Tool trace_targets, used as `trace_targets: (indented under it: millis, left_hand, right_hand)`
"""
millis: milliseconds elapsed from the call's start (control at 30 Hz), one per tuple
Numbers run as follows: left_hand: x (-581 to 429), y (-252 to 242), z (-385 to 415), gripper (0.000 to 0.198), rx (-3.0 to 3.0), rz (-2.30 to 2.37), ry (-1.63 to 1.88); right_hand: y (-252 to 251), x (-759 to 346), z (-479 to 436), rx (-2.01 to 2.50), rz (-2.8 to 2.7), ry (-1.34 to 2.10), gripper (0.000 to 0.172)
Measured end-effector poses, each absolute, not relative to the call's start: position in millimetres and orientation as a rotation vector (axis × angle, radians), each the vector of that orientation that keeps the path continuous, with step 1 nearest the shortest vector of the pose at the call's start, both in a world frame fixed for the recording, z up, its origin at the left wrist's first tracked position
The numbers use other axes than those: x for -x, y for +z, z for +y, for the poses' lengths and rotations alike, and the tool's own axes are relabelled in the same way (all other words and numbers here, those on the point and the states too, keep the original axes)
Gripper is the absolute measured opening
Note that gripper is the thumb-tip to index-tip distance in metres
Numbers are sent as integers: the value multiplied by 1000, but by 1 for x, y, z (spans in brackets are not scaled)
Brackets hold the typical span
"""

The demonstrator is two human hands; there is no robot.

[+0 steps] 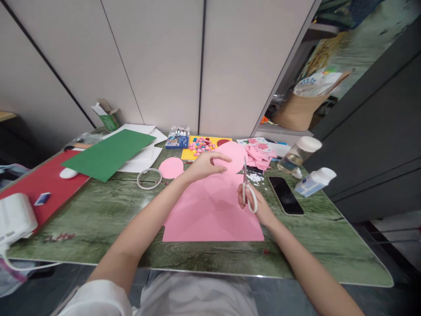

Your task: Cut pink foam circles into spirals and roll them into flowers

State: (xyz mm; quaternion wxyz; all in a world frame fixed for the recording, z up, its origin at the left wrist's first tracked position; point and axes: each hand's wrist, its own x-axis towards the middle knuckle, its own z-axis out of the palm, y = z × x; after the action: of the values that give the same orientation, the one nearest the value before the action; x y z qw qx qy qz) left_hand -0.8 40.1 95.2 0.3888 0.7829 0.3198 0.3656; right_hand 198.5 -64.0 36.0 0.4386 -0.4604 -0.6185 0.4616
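My left hand (209, 165) pinches the left edge of a pink paper circle (232, 156), held up above the table. In my right hand (253, 202) is a pair of scissors (249, 193) with white handles, its blades pointing up along the circle's right edge. Whether the blades touch the paper I cannot tell. Beneath both hands lies a large pink sheet of paper (213, 224). A smaller pink circle (171, 168) rests on the table to the left, beside a roll of tape (149, 179).
Pink paper scraps (259, 157) and white bits (255, 178) lie behind the scissors. On the right are a phone (285, 195), a white bottle (315, 181) and a clear bottle (299, 153). Green paper (112, 153), pompoms (201, 146) and a marker box (177, 138) sit toward the back.
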Motion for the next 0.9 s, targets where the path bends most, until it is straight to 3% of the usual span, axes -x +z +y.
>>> trace_targets:
  millis: [900]
  left_hand:
    - [3, 98, 39, 33, -1993, 815, 911]
  right_hand:
    - [32, -197, -63, 1187, -1546, 1128, 31]
